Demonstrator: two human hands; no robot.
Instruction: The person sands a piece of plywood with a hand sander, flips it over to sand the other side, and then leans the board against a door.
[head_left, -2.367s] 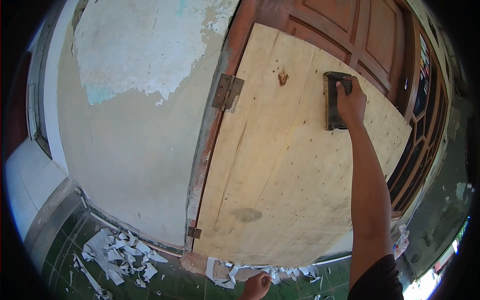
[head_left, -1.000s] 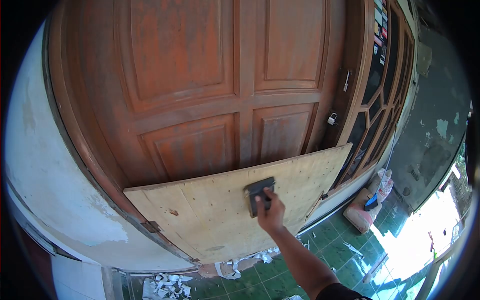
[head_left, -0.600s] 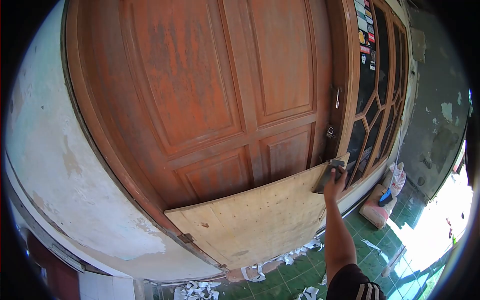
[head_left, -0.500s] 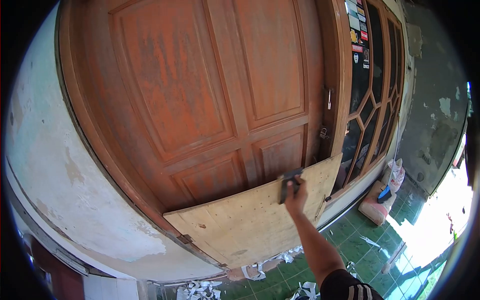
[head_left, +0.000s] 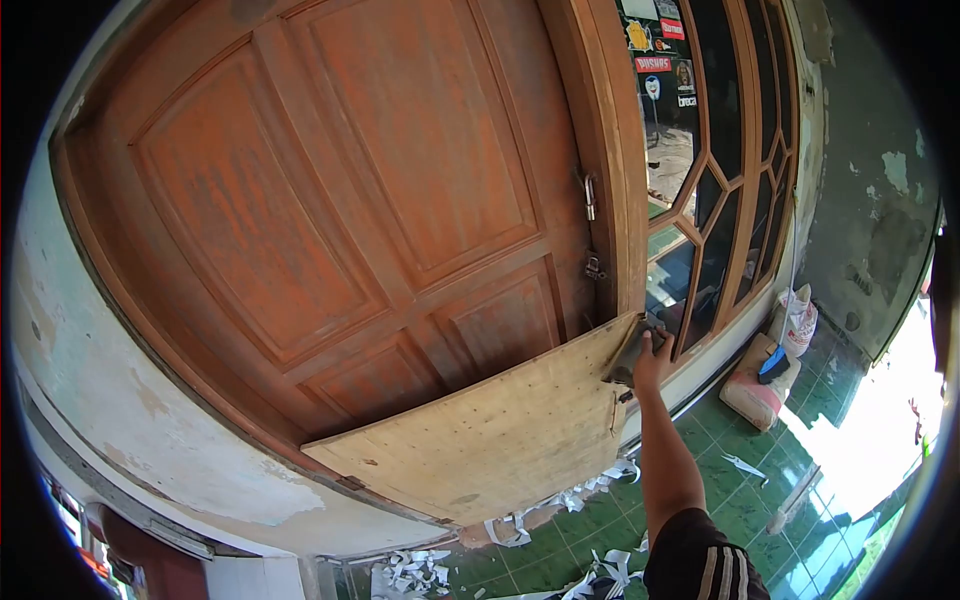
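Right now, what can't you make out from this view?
All in the head view:
- Left hand: out of frame.
- Door: bottom behind the wooden board; top cut off by the upper edge.
- Dark block: board-side face hidden by its own body, under the right hand.
- White sack: print blurred.

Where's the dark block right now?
The dark block is right of centre in the head view, held in the right hand at the upper right corner of the wooden panel, below the padlock.

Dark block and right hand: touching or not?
Touching. The head view shows it: the thumb and fingers of the right hand close on the dark block at the wooden board's right end.
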